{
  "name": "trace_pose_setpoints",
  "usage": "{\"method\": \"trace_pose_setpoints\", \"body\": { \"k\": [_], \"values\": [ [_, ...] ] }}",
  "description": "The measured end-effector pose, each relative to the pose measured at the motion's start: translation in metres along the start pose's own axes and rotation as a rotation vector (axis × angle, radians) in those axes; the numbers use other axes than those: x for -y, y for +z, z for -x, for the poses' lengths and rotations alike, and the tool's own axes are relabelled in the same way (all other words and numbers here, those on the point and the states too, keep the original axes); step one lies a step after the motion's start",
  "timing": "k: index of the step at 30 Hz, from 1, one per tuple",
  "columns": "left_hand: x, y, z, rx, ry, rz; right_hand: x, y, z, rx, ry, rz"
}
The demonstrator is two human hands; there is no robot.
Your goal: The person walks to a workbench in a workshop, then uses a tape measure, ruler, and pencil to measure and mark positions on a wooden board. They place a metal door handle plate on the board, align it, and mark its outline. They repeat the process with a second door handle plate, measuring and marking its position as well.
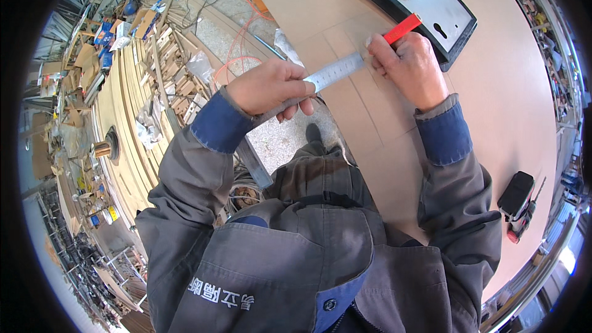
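Grey jacket front (308, 259) fills 6 o'clock. Left hand (271, 86) is clenched around the near end of one steel square (333, 73), whose blade runs toward 2 o'clock across the tan board (505, 98). Right hand (410, 65) pinches one red pencil (402, 28), tip against the blade's far end. One black-framed metal plate (419, 0) lies at 12 o'clock; one black-and-red tool (518, 200) at 4 o'clock.

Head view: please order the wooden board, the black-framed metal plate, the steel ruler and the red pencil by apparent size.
1. wooden board
2. black-framed metal plate
3. steel ruler, partly hidden by the left hand
4. red pencil, partly inside the right hand
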State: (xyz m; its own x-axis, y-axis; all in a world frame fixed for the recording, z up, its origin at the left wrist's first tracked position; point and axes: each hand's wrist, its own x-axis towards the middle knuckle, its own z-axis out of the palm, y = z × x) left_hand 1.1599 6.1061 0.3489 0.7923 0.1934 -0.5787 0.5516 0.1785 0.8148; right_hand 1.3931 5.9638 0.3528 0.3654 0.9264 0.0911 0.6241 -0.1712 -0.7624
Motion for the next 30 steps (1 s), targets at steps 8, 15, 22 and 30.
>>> {"method": "trace_pose_setpoints", "body": {
  "k": [8, 15, 22, 30],
  "values": [
    [0.008, 0.044, 0.011, 0.012, -0.052, 0.018, -0.003, -0.013, 0.042, -0.017, 0.085, -0.104],
    [0.015, 0.078, 0.022, 0.006, -0.018, -0.027, -0.005, -0.026, 0.079, 0.005, 0.109, -0.114],
    [0.024, 0.103, 0.028, 0.012, -0.014, 0.007, -0.005, -0.032, 0.106, 0.012, 0.137, -0.128],
    [0.025, 0.118, 0.032, 0.01, -0.034, 0.062, -0.013, -0.034, 0.12, -0.01, 0.069, -0.15]
  ]
}}
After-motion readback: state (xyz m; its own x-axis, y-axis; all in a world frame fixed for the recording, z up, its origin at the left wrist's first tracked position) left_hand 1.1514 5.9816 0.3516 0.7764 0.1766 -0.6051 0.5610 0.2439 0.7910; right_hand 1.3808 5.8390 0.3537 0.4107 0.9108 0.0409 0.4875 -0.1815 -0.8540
